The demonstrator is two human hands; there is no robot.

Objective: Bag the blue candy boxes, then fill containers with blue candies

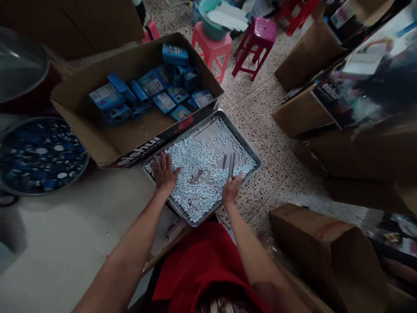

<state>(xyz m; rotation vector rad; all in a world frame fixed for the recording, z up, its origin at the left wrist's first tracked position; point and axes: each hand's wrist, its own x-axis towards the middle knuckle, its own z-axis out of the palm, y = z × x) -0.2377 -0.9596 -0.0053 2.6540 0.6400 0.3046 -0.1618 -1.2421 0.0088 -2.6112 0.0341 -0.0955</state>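
Note:
A shallow metal tray (257, 157) is spread with many small pale-blue and white pellets (192, 161). Its far right part shows bare metal between scattered pellets. My left hand (165, 176) lies palm down over the pellets by the tray's left edge, fingers spread. At the near right side, my right hand (232, 188) has its fingers closed around a thin, straight grey strip (231, 164) that points away from me. What kind of tool it is cannot be made out. Slim grey marks show among the pellets mid-tray, too small to identify.
Behind the tray stands an open cardboard box (120, 141) with several blue cartons (151, 82). A basin (86, 163) of blue and white pieces sits at left on the pale tabletop (81, 230). Stools (257, 39) stand on the speckled floor; cardboard boxes (312, 226) line the right.

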